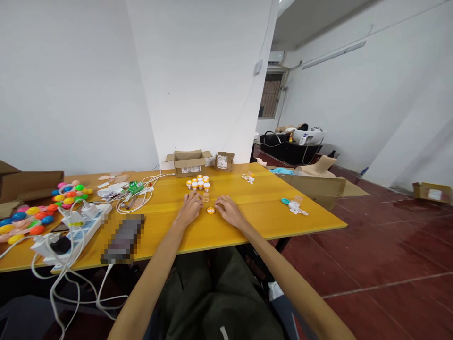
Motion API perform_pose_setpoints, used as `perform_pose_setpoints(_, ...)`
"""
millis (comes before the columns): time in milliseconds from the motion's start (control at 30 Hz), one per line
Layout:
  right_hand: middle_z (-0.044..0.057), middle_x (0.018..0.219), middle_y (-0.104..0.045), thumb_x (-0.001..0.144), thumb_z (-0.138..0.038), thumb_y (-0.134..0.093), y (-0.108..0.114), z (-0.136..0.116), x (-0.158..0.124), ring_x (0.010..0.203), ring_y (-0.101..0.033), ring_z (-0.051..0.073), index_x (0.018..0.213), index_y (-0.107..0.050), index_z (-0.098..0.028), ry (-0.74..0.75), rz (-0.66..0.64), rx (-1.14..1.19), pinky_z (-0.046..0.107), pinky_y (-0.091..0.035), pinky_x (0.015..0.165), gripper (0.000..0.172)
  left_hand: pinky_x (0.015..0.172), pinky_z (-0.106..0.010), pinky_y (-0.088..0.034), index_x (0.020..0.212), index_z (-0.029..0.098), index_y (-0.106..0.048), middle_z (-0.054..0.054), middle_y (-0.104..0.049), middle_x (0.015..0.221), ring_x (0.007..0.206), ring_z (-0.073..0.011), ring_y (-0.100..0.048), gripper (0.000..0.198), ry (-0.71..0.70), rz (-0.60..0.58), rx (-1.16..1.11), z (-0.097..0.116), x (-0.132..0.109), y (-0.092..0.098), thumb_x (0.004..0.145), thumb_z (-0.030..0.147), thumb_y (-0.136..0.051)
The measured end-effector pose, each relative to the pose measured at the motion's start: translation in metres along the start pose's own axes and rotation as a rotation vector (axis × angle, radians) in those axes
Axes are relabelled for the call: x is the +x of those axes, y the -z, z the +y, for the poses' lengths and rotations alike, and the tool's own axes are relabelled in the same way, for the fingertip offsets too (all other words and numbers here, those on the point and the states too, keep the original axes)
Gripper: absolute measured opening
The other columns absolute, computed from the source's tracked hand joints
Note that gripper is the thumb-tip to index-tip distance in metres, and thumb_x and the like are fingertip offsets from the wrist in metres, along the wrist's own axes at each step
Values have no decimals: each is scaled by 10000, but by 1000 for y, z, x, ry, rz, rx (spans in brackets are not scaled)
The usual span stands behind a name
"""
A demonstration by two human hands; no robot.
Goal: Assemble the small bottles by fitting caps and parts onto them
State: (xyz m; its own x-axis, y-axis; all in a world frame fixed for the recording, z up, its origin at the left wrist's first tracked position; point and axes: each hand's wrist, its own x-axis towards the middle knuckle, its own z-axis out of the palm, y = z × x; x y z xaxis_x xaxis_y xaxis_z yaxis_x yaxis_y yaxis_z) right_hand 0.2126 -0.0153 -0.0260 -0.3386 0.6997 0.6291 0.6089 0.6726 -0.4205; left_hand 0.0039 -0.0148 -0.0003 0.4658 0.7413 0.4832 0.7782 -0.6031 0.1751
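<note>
A small round orange-and-white piece (pixel 211 210) lies on the wooden table between my two hands. My left hand (pixel 191 208) rests palm down just left of it, fingers loosely bent and apart, holding nothing I can see. Near those fingertips stands a small clear plastic ring or cup (pixel 205 198). My right hand (pixel 229 210) is on the other side, its fingers bent slightly toward the orange piece without visibly gripping it. Behind my left hand, several small white containers with orange lids (pixel 198 183) stand in a cluster.
Two cardboard boxes, one open (pixel 189 163) and one smaller (pixel 224 162), stand against the wall. White parts (pixel 295 207) lie at the right, beside a teal ring (pixel 285 201). Left are a power strip (pixel 90 226), cables, a blurred-out dark device (pixel 123 238) and colourful balls (pixel 35 215).
</note>
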Motion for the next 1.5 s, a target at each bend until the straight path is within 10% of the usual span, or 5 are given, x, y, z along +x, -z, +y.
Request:
perform_pose_setpoints(333, 53, 903, -677, 914, -170, -550, -1, -1, 0, 882, -610, 212, 827, -667, -237, -2, 48, -25, 367, -482, 854, 160, 1022, -486, -345, 918, 264, -707, -98, -658, 1096, 1234, -310, -471, 263, -25, -5, 23, 2, 2, 0, 866, 95, -512)
perform_pose_setpoints(700, 68, 835, -696, 906, -233, -528, 4, 3, 1, 830, -619, 228, 757, -667, -220, -343, 292, -129, 339, -449, 804, 205, 952, -437, -400, 1032, 218, -660, -108, -655, 1123, 1206, -280, -490, 267, -110, 20, 224, -2, 2, -7, 906, 78, -471)
perform_pose_setpoints(1500, 61, 1046, -712, 786, -304, -746, -7, 3, 0, 987, -650, 234, 1034, -676, -231, -38, -123, 236, 391, -496, 894, 268, 882, -370, -379, 903, 229, -611, -49, -662, 1043, 1057, -228, -493, 145, -188, 124, -70, 7, 1, -7, 955, 168, -490)
